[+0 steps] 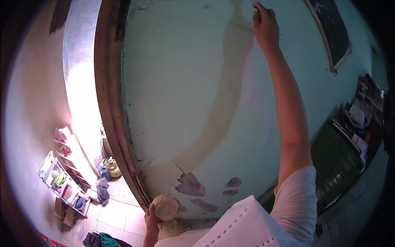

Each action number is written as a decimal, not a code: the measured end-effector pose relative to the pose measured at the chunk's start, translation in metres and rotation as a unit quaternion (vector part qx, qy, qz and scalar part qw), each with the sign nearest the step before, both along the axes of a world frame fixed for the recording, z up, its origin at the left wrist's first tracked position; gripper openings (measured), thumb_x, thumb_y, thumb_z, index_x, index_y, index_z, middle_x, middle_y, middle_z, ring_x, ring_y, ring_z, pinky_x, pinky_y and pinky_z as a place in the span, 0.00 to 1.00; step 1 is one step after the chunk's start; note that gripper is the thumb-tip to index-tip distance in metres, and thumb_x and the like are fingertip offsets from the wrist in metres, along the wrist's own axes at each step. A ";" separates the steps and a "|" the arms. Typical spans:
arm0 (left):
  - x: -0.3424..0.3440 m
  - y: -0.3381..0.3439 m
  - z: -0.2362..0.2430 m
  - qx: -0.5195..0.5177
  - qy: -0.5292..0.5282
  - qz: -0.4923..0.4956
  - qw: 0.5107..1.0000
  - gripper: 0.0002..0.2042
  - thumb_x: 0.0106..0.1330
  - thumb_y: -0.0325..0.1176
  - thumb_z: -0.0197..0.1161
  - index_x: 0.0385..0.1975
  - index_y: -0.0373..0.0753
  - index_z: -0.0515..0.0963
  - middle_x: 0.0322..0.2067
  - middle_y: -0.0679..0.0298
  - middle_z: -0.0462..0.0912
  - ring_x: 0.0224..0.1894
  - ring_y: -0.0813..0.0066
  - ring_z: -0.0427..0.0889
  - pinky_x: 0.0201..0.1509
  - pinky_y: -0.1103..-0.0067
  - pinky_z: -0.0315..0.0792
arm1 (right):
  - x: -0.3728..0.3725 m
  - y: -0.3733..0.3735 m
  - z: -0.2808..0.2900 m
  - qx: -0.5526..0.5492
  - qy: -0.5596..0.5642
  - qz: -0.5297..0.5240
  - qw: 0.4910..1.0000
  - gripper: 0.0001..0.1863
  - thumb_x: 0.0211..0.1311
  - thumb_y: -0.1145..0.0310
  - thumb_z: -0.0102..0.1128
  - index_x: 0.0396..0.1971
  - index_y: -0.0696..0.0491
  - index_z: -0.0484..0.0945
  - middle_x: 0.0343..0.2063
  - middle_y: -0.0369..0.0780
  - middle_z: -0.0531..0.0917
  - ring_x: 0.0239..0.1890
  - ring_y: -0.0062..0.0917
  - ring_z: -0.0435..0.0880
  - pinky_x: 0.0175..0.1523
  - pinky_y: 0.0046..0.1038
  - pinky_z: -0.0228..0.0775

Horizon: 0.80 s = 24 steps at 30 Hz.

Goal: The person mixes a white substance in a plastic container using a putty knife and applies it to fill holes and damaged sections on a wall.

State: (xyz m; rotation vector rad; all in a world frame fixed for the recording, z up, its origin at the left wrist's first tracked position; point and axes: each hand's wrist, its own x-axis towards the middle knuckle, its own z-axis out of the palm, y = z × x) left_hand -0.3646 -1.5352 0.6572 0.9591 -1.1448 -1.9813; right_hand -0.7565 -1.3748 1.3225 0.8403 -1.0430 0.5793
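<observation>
My right arm, in a white sleeve, reaches up along a pale green wall (pixel 181 78). At the top of the view my right hand (pixel 267 26) is closed round a thin, dark-edged tool (pixel 258 11) held near the wall; its far end is cut off and its kind is unclear. Low at the left, my left hand (pixel 152 220) grips the rim of a round, cream-coloured bowl (pixel 166 207), thumb uppermost. What lies inside the bowl is hard to make out. Bare greyish patches (pixel 190 185) mark the wall above the bowl, and a brownish shadow band curves across it.
A brown wooden door frame (pixel 110 90) stands left of the wall, beside a bright doorway. Beyond it are a shelf rack (pixel 66 185) and a yellow-green container (pixel 112 168). At right, a dark green cabinet (pixel 335 162) bears piled papers; a dark framed board (pixel 330 33) hangs above.
</observation>
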 end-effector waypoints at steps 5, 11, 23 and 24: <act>0.005 -0.002 -0.005 -0.011 -0.001 0.010 1.000 0.27 0.72 0.56 0.58 0.48 0.32 0.78 0.37 0.59 0.84 0.34 0.73 0.84 0.28 0.80 0.78 | 0.019 -0.016 0.033 0.003 -0.025 -0.025 0.999 0.15 0.71 0.71 0.52 0.54 0.56 0.78 0.42 0.49 0.78 0.39 0.44 0.82 0.44 0.39 0.77; 0.004 -0.006 -0.007 -0.029 -0.030 0.004 0.999 0.27 0.71 0.56 0.58 0.47 0.33 0.79 0.37 0.59 0.84 0.33 0.73 0.84 0.27 0.80 0.77 | -0.024 -0.008 0.002 0.033 -0.061 -0.119 0.990 0.16 0.71 0.65 0.57 0.56 0.48 0.78 0.37 0.42 0.79 0.38 0.33 0.85 0.43 0.35 0.79; 0.006 -0.015 -0.013 0.006 0.037 0.013 0.999 0.27 0.71 0.55 0.60 0.49 0.32 0.78 0.41 0.58 0.83 0.39 0.69 0.85 0.34 0.76 0.82 | 0.035 -0.005 0.049 0.011 -0.106 -0.088 0.990 0.18 0.72 0.69 0.53 0.58 0.56 0.77 0.44 0.49 0.80 0.40 0.42 0.82 0.47 0.37 0.77; 0.006 -0.016 -0.016 0.004 0.032 0.017 0.999 0.27 0.71 0.55 0.60 0.49 0.32 0.78 0.41 0.58 0.83 0.38 0.70 0.85 0.33 0.77 0.81 | 0.033 -0.005 0.049 0.015 -0.111 -0.092 0.989 0.17 0.72 0.68 0.54 0.57 0.56 0.78 0.44 0.49 0.80 0.40 0.41 0.82 0.47 0.37 0.77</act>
